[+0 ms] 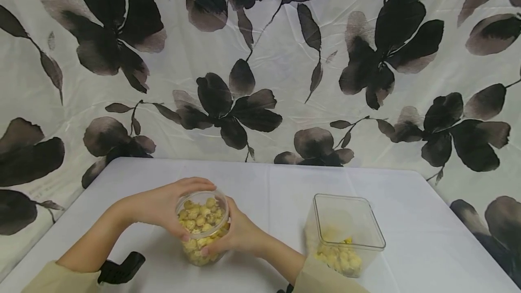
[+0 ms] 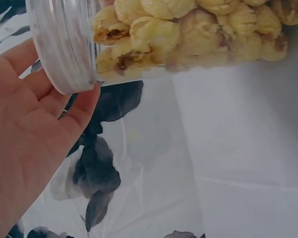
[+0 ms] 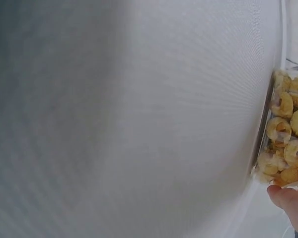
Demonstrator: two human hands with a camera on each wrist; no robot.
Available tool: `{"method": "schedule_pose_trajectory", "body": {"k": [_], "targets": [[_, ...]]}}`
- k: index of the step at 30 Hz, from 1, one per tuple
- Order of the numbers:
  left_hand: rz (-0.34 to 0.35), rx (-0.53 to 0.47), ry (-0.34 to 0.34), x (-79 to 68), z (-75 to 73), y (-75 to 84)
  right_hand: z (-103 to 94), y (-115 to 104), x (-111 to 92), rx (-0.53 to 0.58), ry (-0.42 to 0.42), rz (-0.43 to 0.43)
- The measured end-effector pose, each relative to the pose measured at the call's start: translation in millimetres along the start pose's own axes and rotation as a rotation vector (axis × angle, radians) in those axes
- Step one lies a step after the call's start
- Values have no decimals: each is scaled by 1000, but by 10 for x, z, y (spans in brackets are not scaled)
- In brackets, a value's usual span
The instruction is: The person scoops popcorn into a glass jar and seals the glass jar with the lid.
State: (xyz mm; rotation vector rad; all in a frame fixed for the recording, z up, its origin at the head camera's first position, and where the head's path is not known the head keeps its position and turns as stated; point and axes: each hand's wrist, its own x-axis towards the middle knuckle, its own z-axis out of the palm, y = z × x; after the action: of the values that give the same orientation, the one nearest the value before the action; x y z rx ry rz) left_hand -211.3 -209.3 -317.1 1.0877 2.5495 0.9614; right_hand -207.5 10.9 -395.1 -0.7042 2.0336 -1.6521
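Observation:
A clear round jar [image 1: 197, 254] of yellow popcorn [image 1: 199, 216] stands upright on the white table, held in both hands. My left hand [image 1: 163, 205] grips its clear lid [image 2: 54, 44] from the left, thumb at the near side and fingers around the far edge. From the right, my right hand [image 1: 244, 234] holds the jar's body, its thumb across the front; its other fingers are largely hidden behind the jar. Part of the jar [image 3: 280, 134] shows at the right edge of the right wrist view, with the right thumb [image 3: 288, 201] against its lower corner.
To the right, a clear square container [image 1: 377, 225] holds popcorn [image 1: 342, 259] in its lower part. A black device [image 1: 122, 268] is by my left wrist. The white-covered table [image 1: 264, 189] ends at a floral cloth backdrop [image 1: 301, 80].

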Motion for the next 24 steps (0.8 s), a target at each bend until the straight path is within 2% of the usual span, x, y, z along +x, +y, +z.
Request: {"method": "schedule_pose_trajectory", "body": {"k": [4,8,15,20,24], "targets": [[-51,-26,-10,-13,46,41,-5,20,-4,-11,5,2],[-108,-20,46,-56,155,105,-13,32,-2,-5,-13,8],[-178,208,170,-29,227,244,-3,9,-14,-17,7,11],[-286,341,222,-5,294,367,5,9,-14,5,12,16],[-327,428,256,-10,354,441,7,17,-19,-4,4,5]]}}
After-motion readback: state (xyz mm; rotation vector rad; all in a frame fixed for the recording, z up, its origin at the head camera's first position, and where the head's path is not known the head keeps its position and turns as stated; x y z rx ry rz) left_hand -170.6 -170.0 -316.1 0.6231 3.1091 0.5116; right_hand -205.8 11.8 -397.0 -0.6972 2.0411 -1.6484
